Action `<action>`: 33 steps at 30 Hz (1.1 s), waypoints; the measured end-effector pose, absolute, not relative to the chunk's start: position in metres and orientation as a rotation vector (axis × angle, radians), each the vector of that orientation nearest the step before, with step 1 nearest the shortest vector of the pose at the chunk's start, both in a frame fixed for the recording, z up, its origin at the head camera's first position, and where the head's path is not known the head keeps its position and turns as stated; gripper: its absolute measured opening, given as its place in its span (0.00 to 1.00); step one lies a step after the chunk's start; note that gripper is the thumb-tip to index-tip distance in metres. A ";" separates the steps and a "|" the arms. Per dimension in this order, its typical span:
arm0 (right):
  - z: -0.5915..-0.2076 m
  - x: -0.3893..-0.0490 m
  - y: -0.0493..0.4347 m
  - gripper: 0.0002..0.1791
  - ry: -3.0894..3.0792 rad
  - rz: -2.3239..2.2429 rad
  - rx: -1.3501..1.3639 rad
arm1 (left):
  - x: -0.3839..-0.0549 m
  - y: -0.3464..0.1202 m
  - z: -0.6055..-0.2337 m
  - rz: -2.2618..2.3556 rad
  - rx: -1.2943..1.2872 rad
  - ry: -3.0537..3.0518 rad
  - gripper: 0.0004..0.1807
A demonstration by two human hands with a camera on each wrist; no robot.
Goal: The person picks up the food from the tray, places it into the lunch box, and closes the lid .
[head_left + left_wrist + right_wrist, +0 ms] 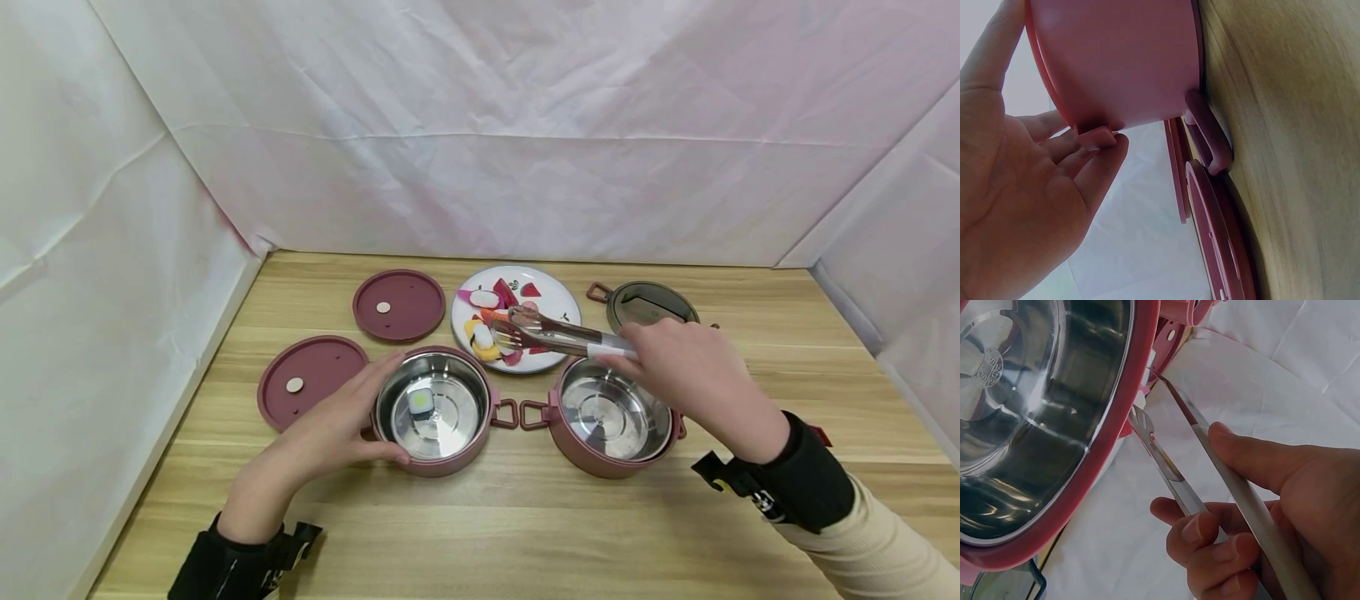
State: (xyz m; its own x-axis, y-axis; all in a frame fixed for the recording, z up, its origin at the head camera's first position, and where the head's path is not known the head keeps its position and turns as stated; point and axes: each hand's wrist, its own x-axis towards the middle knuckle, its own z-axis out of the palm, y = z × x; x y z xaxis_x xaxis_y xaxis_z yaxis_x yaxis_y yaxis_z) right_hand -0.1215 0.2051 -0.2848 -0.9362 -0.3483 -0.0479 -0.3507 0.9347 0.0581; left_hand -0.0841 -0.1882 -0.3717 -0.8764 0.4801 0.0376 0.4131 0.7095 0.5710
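Observation:
My left hand (337, 417) steadies the left pink pot (465, 461), thumb at its near side and fingers by its left handle. Inside that steel-lined pot lies a small piece of food (421, 403) with a pale green-yellow top and dark side. My right hand (682, 362) grips metal tongs (570, 337), their arms spread apart in the right wrist view. The tongs' tips reach over a white plate (558, 300) of colourful food pieces, close to a white-and-yellow piece (482, 337). Below the right forearm stands the right pink pot (592, 457), with nothing inside its steel bowl.
Two round maroon lids (401, 321) lie to the left, the nearer lid (318, 367) partly behind my left hand. A dark lidded pan-like item (647, 302) with a brown handle lies at the back right. White cloth walls (480, 183) border the wooden table (480, 542).

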 end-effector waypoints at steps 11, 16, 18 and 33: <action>-0.281 -0.117 0.202 0.23 3.042 0.129 -0.542 | -0.085 -0.188 -0.373 0.896 0.737 2.792 0.63; -0.280 -0.116 0.200 0.23 3.036 0.134 -0.537 | -0.084 -0.188 -0.372 0.892 0.737 2.793 0.63; -0.280 -0.116 0.199 0.23 3.031 0.136 -0.533 | -0.084 -0.188 -0.372 0.892 0.735 2.792 0.63; -0.280 -0.116 0.194 0.21 3.028 0.166 -0.523 | -0.084 -0.188 -0.372 0.897 0.733 2.786 0.63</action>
State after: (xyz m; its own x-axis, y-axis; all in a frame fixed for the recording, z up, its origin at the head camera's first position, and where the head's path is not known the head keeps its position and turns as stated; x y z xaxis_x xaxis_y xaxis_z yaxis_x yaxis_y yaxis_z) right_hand -0.1157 0.1945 -0.2796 -0.9401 -0.3309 -0.0818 -0.3379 0.9364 0.0950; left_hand -0.0837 -0.1879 -0.3718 -0.8747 0.4837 0.0298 0.4102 0.7062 0.5771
